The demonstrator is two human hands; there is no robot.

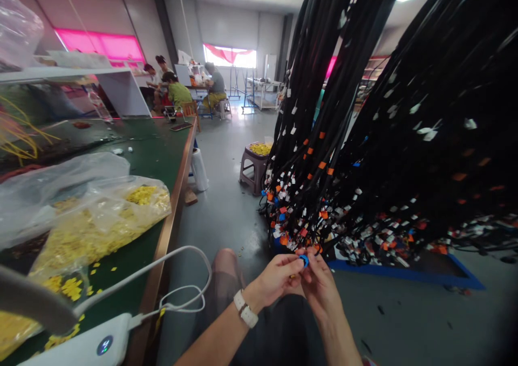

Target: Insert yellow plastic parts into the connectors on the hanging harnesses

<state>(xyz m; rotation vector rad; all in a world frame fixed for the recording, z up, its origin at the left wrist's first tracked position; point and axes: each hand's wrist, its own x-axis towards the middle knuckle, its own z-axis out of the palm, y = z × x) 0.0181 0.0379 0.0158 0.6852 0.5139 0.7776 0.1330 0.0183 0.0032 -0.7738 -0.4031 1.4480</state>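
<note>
Low in front of my lap, my left hand [277, 275] and my right hand [319, 285] meet with fingers pinched together. Between their fingertips is a small blue connector [304, 260], which both hands seem to grip. A speck of yellow shows under the left fingers, too small to name. Just beyond my hands hang thick bundles of black cables [324, 112]. White, orange, red and blue connectors and tags [299, 215] crowd their lower ends. A white watch strap [245, 309] circles my left wrist.
To the left, a green-topped workbench [151, 139] bears a clear bag of yellow pieces [117, 220] and a white power bank [91, 344] with a cable. A stool [253, 169] holds more yellow pieces. A blue-edged base [404, 277] lies under the cables. People [178, 92] sit farther back.
</note>
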